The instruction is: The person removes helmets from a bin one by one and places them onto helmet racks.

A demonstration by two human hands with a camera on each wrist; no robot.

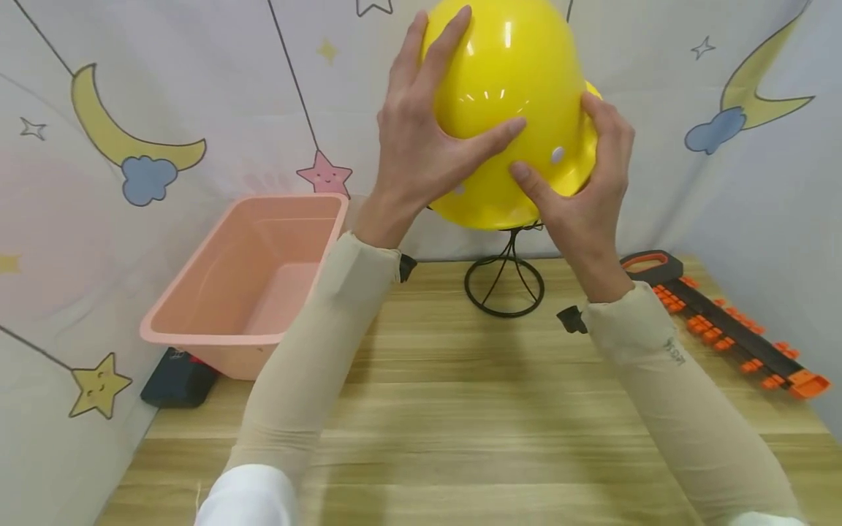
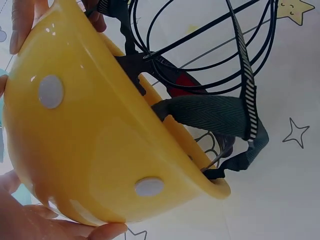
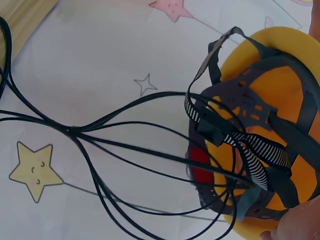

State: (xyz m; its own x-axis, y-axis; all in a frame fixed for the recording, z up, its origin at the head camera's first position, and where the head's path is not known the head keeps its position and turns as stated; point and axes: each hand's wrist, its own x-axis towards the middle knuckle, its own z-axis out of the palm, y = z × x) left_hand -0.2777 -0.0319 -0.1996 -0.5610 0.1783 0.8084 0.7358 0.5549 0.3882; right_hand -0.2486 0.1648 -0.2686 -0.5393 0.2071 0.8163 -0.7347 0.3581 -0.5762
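Both hands hold a yellow hard hat [image 1: 509, 80] high at the back of the table. My left hand [image 1: 417, 139] grips its left side, fingers spread over the shell and thumb across the front. On the other side my right hand [image 1: 595, 183] grips the brim, its thumb on the shell. Below the hat stands a black wire stand [image 1: 511, 252] with a round base. The right wrist view shows the stand's wire top [image 3: 145, 155] reaching into the hat's open underside, among dark straps [image 3: 297, 145] and a suspension band. A strap [image 2: 210, 112] hangs from the rim in the left wrist view.
A pink basin [image 1: 224, 340] sits at the left, tilted, with a dark object [image 1: 177, 383] by its lower left corner. A black tool with orange teeth [image 1: 730, 329] lies at the right. Behind the wooden table [image 1: 447, 438] hangs a patterned white cloth [image 1: 250, 80].
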